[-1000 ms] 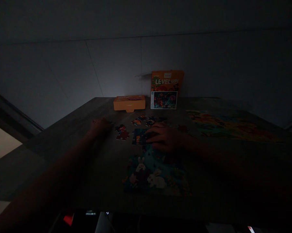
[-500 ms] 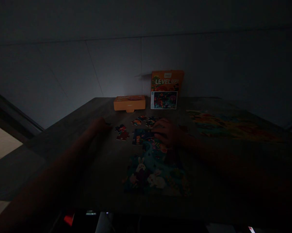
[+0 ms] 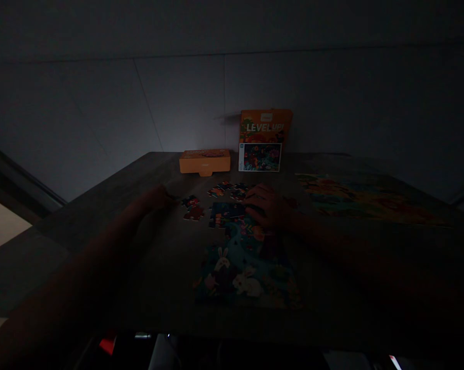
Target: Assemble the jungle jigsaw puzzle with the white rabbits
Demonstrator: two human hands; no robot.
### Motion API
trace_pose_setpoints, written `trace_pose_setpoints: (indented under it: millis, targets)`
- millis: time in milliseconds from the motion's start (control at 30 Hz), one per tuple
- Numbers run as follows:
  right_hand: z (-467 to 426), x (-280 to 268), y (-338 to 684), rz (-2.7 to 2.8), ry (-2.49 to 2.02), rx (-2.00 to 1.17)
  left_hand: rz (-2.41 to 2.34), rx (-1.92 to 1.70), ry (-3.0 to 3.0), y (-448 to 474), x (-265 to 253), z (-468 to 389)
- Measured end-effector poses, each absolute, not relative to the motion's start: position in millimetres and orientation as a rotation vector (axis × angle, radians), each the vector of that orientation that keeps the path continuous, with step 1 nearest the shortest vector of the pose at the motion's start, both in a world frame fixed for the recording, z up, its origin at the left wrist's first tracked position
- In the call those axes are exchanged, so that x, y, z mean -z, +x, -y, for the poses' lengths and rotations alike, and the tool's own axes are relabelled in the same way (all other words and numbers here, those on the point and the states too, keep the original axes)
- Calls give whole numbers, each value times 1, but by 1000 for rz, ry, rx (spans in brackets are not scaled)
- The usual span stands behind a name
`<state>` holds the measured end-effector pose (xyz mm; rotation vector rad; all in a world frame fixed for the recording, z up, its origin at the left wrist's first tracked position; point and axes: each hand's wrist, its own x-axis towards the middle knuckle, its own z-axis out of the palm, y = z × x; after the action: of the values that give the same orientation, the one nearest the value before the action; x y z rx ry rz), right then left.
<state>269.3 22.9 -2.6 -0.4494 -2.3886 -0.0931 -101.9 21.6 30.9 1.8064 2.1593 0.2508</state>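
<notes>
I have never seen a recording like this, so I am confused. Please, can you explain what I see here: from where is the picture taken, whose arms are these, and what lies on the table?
There is no machine here. A person wears a camera on the head, so you look forward and down along their own two arms. The room is very dark.

The left hand rests on the grey table, beside some loose puzzle pieces. The right hand lies on the far edge of a half-built jigsaw puzzle with white rabbits. Whether it holds a piece is too dark to tell.

At the back stand an orange box and the upright puzzle box lid. On the right lies another finished puzzle.
</notes>
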Motion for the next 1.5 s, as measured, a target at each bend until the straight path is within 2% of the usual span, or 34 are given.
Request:
trace_pose_setpoints:
  millis: [100,200,333,467,600,800,1500]
  targets:
    - [-22,2,270,2392,-458,98,-2049,-130,1818,-95,-36,-18]
    - [-21,1,270,2396,-462,123,-2048,-188,1825,-89,-35,-16]
    - [-22,0,270,2403,-457,146,-2095,-612,1784,-82,-33,-13]
    - [-18,-2,269,2402,-483,202,-1574,-959,1756,-55,-39,2]
    - [-7,-9,264,2401,-447,281,-1353,-872,1589,-6,-37,29]
    - [8,-17,255,2509,-283,359,-1016,-854,1681,31,-21,48]
    - [7,-13,251,2392,-292,314,-1143,-898,1874,22,-31,47]
